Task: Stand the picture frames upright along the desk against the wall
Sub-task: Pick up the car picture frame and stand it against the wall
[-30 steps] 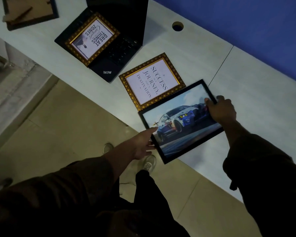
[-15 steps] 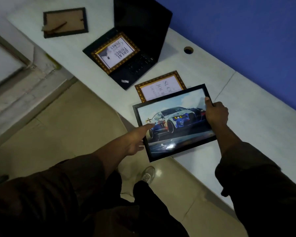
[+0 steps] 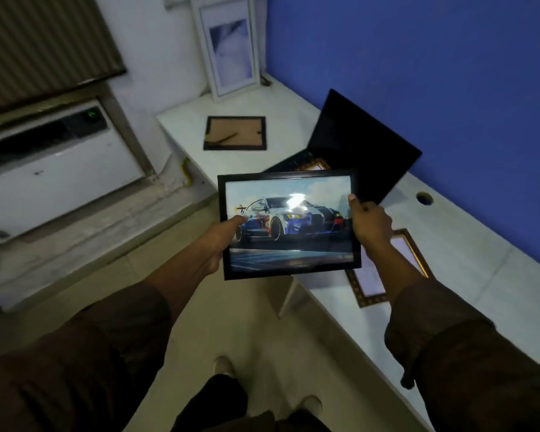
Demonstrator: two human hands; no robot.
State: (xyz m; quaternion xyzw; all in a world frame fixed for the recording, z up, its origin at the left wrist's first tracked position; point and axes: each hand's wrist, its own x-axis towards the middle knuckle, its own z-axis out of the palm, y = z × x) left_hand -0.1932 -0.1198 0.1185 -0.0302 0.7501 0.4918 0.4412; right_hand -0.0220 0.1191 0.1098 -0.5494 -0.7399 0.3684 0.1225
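Observation:
I hold a black-framed car picture (image 3: pixel 293 244) in the air in front of the desk (image 3: pixel 468 244), its face tilted toward me. My left hand (image 3: pixel 222 241) grips its left edge and my right hand (image 3: pixel 370 222) grips its right edge. A gold-framed print (image 3: pixel 406 254) lies flat on the desk, partly hidden behind my right forearm. Another gold frame (image 3: pixel 314 166) rests on the laptop, mostly hidden by the car picture. A dark frame (image 3: pixel 235 133) lies face down near the desk's far end. A white frame (image 3: pixel 228 48) stands upright against the far wall.
An open black laptop (image 3: pixel 362 141) sits on the desk by the blue wall (image 3: pixel 434 88). A cable hole (image 3: pixel 424 198) is in the desktop. An air conditioner (image 3: pixel 50 169) is set in the left wall above a ledge. My feet are on the tiled floor below.
Both hands lifted the car picture off the desk and tilted it up toward me. My view has swung up, showing the desk's far end and the white frame.

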